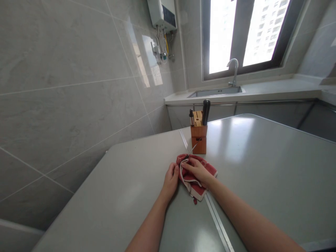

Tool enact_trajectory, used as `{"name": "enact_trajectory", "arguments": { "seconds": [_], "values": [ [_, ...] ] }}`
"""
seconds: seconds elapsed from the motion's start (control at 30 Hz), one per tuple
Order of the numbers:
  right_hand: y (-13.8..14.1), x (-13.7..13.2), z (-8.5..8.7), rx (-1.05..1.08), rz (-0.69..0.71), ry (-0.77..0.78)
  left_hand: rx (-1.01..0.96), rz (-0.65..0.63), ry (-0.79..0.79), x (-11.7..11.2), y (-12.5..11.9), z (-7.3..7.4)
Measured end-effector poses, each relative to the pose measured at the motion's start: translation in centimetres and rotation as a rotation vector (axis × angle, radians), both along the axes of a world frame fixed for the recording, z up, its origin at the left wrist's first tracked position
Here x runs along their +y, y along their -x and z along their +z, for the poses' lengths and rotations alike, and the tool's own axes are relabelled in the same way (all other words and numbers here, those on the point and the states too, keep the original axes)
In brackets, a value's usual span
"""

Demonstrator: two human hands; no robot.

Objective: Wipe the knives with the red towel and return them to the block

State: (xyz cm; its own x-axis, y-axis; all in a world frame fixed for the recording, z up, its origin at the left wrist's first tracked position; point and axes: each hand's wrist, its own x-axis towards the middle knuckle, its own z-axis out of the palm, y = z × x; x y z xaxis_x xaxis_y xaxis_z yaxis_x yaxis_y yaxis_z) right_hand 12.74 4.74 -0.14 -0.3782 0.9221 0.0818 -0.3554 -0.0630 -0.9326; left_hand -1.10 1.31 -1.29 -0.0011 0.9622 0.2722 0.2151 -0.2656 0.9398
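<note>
My right hand (196,169) is closed on a red cloth (198,192) with a pale border, bunched over the table in front of me. My left hand (172,178) is curled closed at the left edge of the same cloth. Out of the cloth's top, between the hands, pokes a thin metal tool (194,146), perhaps a narrow knife, slanting up and to the right. A bit of its dark handle shows; the cloth and fingers cover the rest. Just beyond stands a wooden knife block (198,138) holding black-handled knives (206,112).
The pale table (136,182) has a metal seam strip (219,224) running beneath the cloth. A tiled wall (86,105) rises on the left. Behind are a counter with a sink (217,91), a faucet (234,71), a window and a wall-mounted water heater (162,14).
</note>
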Motion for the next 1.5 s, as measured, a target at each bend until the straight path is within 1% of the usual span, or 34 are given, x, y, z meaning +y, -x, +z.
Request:
{"name": "enact_trajectory", "arguments": {
  "seconds": [0.17, 0.27, 0.37, 0.47, 0.6, 0.7, 0.8, 0.87, 1.13, 1.27, 1.5],
  "values": [
    [-0.2, 0.3, 0.4, 0.165, -0.013, 0.126, -0.048, -0.003, 0.078, -0.1, -0.1, 0.1],
    [-0.3, 0.4, 0.7, 0.248, -0.012, 0.179, -0.031, -0.012, 0.081, 0.1, 0.0, -0.1],
    [-0.3, 0.4, 0.7, 0.264, -0.029, 0.197, -0.004, -0.02, 0.067, 0.1, 0.1, -0.1],
    [-0.2, 0.4, 0.5, 0.233, -0.073, 0.201, 0.029, -0.035, 0.045, 0.0, 0.0, 0.1],
    [-0.1, 0.5, 0.2, 0.192, -0.06, 0.162, 0.068, -0.065, 0.005, -0.2, 0.0, 0.3],
    [-0.1, 0.4, 0.1, 0.147, -0.043, 0.079, 0.09, -0.078, -0.007, -0.2, 0.0, 0.3],
    [-0.1, 0.2, 0.1, 0.051, -0.023, -0.007, 0.104, -0.081, -0.035, -0.1, 0.0, 0.2],
    [-0.1, 0.0, 0.0, -0.005, -0.013, -0.038, 0.099, -0.086, -0.061, 0.0, 0.0, 0.2],
    [0.0, 0.2, -0.3, -0.04, 0.015, -0.048, 0.039, -0.116, -0.086, -0.1, -0.2, 0.6],
    [0.0, 0.1, -0.2, -0.042, 0.02, -0.061, 0.026, -0.11, -0.069, -0.1, -0.1, 0.6],
    [0.0, 0.1, 0.0, -0.085, -0.031, -0.092, 0.017, -0.112, -0.059, -0.1, -0.2, 0.6]
  ]
}}
